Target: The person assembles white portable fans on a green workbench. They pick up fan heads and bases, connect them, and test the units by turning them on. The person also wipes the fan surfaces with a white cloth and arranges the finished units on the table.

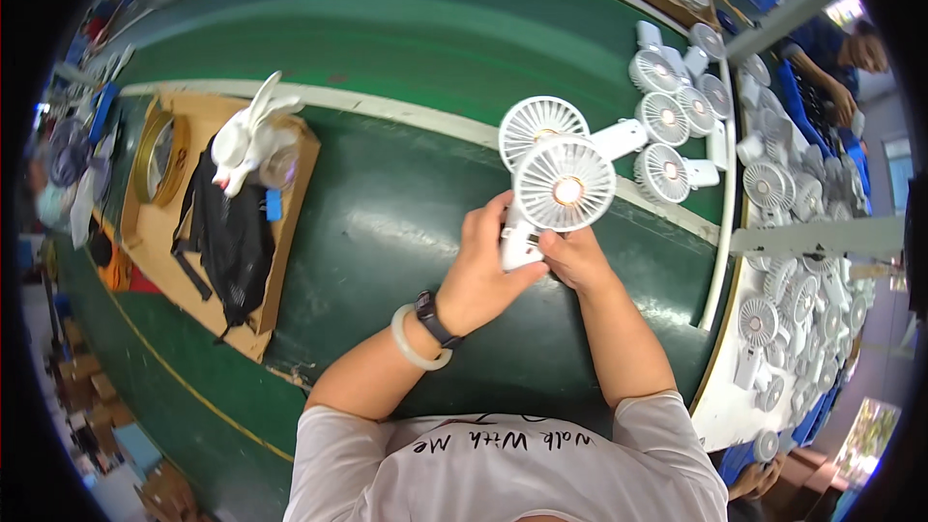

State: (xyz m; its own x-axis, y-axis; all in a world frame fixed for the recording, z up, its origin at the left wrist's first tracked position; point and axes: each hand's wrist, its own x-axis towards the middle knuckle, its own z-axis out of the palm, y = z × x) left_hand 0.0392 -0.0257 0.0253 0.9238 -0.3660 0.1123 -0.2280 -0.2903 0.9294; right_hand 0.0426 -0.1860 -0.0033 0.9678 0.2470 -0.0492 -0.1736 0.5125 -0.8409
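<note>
A white handheld fan (565,184) is held by its short handle over the green bench, its round grille facing up. My left hand (488,256) wraps the handle from the left, a dark watch and a pale bangle on that wrist. On the handle's right side, my right hand (574,256) has its thumb pressed near a small dark part, its other fingers partly hidden. Just beyond lies a second white fan (542,126), partly covered by the held one, with its handle pointing right.
Several white fans (664,118) lie at the belt's right end, beside a white rail (723,222). More fans (768,184) crowd a table at right, where other people work. At left, a cardboard tray (290,232) holds a black bag (232,251), a tape roll and a white rabbit-eared item (232,145).
</note>
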